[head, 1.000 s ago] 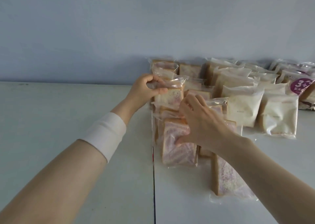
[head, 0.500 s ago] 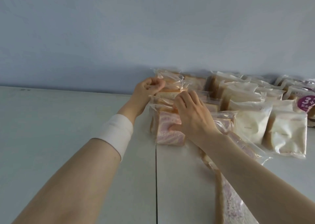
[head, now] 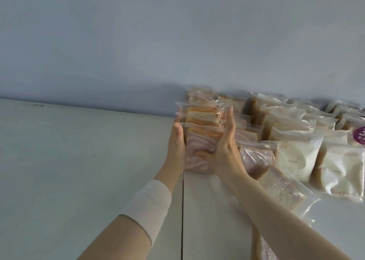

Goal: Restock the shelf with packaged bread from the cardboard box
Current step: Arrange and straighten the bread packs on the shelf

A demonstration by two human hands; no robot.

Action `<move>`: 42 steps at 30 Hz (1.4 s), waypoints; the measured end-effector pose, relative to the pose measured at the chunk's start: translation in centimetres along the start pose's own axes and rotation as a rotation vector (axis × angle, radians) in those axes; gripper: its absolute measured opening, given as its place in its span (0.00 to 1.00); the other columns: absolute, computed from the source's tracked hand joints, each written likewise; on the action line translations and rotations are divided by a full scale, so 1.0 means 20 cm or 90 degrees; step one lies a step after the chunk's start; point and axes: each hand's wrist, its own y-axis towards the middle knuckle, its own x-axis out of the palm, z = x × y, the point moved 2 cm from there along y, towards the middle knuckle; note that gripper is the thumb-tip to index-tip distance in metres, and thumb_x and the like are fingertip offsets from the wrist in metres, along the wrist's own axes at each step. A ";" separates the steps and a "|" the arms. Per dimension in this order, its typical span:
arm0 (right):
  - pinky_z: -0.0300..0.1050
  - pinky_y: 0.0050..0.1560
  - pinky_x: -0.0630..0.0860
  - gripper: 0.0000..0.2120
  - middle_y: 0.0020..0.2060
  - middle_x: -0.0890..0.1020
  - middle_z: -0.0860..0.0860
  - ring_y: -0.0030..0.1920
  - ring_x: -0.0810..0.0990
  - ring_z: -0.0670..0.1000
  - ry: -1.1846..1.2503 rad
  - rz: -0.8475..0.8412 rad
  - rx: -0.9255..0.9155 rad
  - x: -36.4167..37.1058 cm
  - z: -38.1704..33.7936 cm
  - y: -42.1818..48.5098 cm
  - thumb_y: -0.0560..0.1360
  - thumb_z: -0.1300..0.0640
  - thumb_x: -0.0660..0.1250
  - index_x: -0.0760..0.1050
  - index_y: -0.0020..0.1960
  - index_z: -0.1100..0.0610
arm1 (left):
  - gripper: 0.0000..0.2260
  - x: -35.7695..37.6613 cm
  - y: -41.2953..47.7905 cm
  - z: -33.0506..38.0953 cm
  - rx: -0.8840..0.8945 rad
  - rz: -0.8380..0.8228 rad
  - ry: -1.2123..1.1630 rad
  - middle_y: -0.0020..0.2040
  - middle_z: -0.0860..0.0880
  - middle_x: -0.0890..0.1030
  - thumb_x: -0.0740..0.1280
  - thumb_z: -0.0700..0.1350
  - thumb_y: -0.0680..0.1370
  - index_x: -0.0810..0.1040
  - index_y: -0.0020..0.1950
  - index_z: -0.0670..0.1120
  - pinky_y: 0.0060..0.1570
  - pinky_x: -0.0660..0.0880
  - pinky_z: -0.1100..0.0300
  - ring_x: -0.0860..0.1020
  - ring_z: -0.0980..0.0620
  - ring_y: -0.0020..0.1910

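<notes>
A row of clear-wrapped bread packs (head: 199, 133) with purple-swirled slices stands on the white shelf (head: 79, 161), running back to the wall. My left hand (head: 176, 141) presses flat against the row's left side. My right hand (head: 223, 147) presses its right side, thumb tucked under the front pack. The row is squeezed between both palms. Another purple bread pack (head: 254, 159) leans just right of my right hand, and one more (head: 282, 190) lies flat beside my right forearm. The cardboard box is out of view.
Rows of white-wrapped bread packs (head: 296, 157) fill the shelf to the right, one with a purple round label (head: 358, 137). A dark seam (head: 182, 210) splits the shelf boards. The pale wall (head: 177, 42) backs the shelf. A white cuff covers my left wrist.
Both hands left the pack tops and front and now clamp the row's two sides. The packs stand closer together and more upright. The view has tilted further up.
</notes>
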 end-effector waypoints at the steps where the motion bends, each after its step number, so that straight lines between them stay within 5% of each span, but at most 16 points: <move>1: 0.41 0.72 0.57 0.59 0.75 0.49 0.59 0.75 0.52 0.52 -0.007 -0.014 -0.020 0.00 0.01 0.02 0.62 0.62 0.78 0.33 0.69 0.44 | 0.43 0.00 0.02 -0.01 0.019 0.034 0.019 0.61 0.29 0.73 0.52 0.71 0.70 0.69 0.64 0.34 0.65 0.66 0.36 0.72 0.34 0.62; 6: 0.43 0.73 0.53 0.52 0.75 0.50 0.59 0.76 0.49 0.57 -0.037 -0.059 -0.043 0.01 0.06 0.05 0.64 0.62 0.77 0.40 0.70 0.49 | 0.51 0.00 0.08 -0.08 0.011 -0.012 0.055 0.66 0.33 0.70 0.53 0.78 0.63 0.66 0.68 0.37 0.68 0.64 0.42 0.69 0.35 0.67; 9: 0.46 0.74 0.53 0.50 0.74 0.52 0.60 0.76 0.49 0.58 -0.051 -0.059 -0.047 0.01 0.09 0.03 0.64 0.60 0.77 0.45 0.72 0.54 | 0.46 0.02 0.06 -0.09 0.077 -0.009 0.083 0.63 0.33 0.73 0.55 0.75 0.67 0.67 0.67 0.37 0.65 0.65 0.36 0.72 0.35 0.64; 14: 0.36 0.68 0.56 0.47 0.72 0.56 0.60 0.73 0.56 0.57 -0.075 -0.120 0.006 0.00 0.09 0.06 0.66 0.58 0.76 0.49 0.74 0.58 | 0.47 0.02 0.09 -0.07 0.049 0.040 0.059 0.67 0.39 0.72 0.52 0.78 0.63 0.67 0.69 0.46 0.68 0.65 0.46 0.70 0.41 0.67; 18: 0.45 0.70 0.54 0.50 0.75 0.46 0.54 0.76 0.45 0.55 -0.090 -0.217 0.001 -0.12 0.02 0.06 0.68 0.58 0.74 0.41 0.75 0.47 | 0.48 0.00 0.08 -0.08 0.090 0.071 0.058 0.67 0.43 0.73 0.55 0.78 0.63 0.66 0.70 0.44 0.68 0.66 0.45 0.71 0.46 0.67; 21: 0.55 0.72 0.59 0.44 0.76 0.49 0.50 0.75 0.54 0.54 -0.048 -0.145 0.003 -0.37 -0.04 -0.01 0.67 0.45 0.71 0.46 0.71 0.33 | 0.54 0.00 0.09 -0.08 0.043 0.054 0.006 0.71 0.44 0.68 0.60 0.79 0.57 0.61 0.73 0.47 0.68 0.66 0.48 0.67 0.47 0.70; 23: 0.53 0.70 0.62 0.39 0.75 0.55 0.46 0.74 0.58 0.50 -0.004 -0.083 0.014 -0.56 -0.04 -0.13 0.62 0.35 0.67 0.48 0.66 0.27 | 0.56 0.00 0.08 -0.07 0.029 0.059 0.008 0.73 0.44 0.65 0.60 0.79 0.55 0.59 0.75 0.46 0.71 0.62 0.47 0.64 0.47 0.72; 26: 0.45 0.67 0.64 0.43 0.73 0.59 0.43 0.68 0.63 0.42 0.016 -0.039 0.111 -0.75 0.06 -0.38 0.59 0.34 0.66 0.52 0.70 0.35 | 0.48 -0.02 0.03 -0.06 0.051 0.062 0.059 0.73 0.45 0.66 0.53 0.76 0.65 0.59 0.74 0.45 0.73 0.59 0.46 0.64 0.49 0.72; 30: 0.46 0.65 0.65 0.49 0.73 0.59 0.48 0.62 0.65 0.46 -0.029 -0.005 0.238 -0.82 0.18 -0.65 0.56 0.36 0.66 0.53 0.74 0.46 | 0.25 -0.03 -0.06 -0.02 0.109 0.141 0.130 0.75 0.44 0.60 0.42 0.52 0.82 0.56 0.75 0.41 0.74 0.53 0.58 0.58 0.50 0.75; 34: 0.44 0.62 0.68 0.51 0.71 0.62 0.50 0.66 0.69 0.53 -0.036 0.019 0.332 -0.80 0.19 -0.86 0.56 0.37 0.67 0.56 0.74 0.53 | 0.23 0.03 -0.34 0.13 0.330 0.276 0.338 0.66 0.46 0.69 0.52 0.52 0.79 0.66 0.67 0.37 0.66 0.61 0.64 0.68 0.50 0.67; 36: 0.48 0.66 0.67 0.57 0.69 0.61 0.50 0.68 0.65 0.54 -0.047 -0.005 0.370 -0.74 0.16 -0.93 0.51 0.31 0.64 0.58 0.73 0.57 | 0.16 0.17 -0.45 0.16 0.399 0.114 0.413 0.58 0.47 0.76 0.58 0.50 0.78 0.72 0.59 0.42 0.58 0.66 0.70 0.74 0.59 0.55; 39: 0.49 0.70 0.62 0.60 0.68 0.60 0.48 0.71 0.56 0.50 -0.071 -0.076 0.438 -0.65 0.14 -0.97 0.47 0.26 0.62 0.62 0.71 0.58 | 0.16 0.43 -0.47 0.11 0.229 -0.171 0.516 0.58 0.48 0.78 0.66 0.49 0.76 0.71 0.61 0.45 0.49 0.68 0.75 0.74 0.63 0.51; 42: 0.40 0.62 0.63 0.34 0.57 0.66 0.47 0.65 0.59 0.49 -0.070 -0.100 0.481 -0.61 0.16 -0.98 0.55 0.30 0.70 0.73 0.49 0.55 | 0.26 0.59 -0.41 0.04 0.143 -0.278 0.659 0.66 0.49 0.72 0.68 0.52 0.74 0.66 0.69 0.46 0.57 0.68 0.64 0.72 0.54 0.61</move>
